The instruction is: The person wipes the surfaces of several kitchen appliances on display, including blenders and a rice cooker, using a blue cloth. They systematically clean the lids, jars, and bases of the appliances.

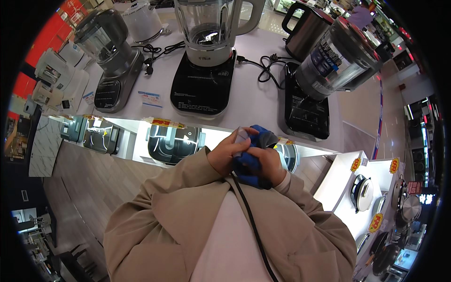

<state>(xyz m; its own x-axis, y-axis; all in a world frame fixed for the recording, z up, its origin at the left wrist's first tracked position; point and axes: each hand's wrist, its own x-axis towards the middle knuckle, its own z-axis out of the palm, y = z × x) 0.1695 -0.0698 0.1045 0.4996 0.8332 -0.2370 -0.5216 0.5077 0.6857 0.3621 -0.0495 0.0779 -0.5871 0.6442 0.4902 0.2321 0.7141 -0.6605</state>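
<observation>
In front of my chest both hands are close together over a bunched blue cloth [251,164] with darker grey patches. My left hand [221,154] is closed, pinching a small pale, flat-looking piece [241,136] beside the cloth; its exact kind is unclear. Wrapped round the cloth are the fingers of my right hand [271,164], partly hidden by its folds. A black cable [251,218] hangs from near my hands down over my chest. The hands are just off the front edge of the white display counter [253,110].
On the counter stand a tall blender [206,89], a grey blender [110,70], another blender with a large jug [307,110] and a steel kettle [307,35]. Below are lit shelves with a black cooker [171,143]. A white shelf unit [336,181] with pans stands at right.
</observation>
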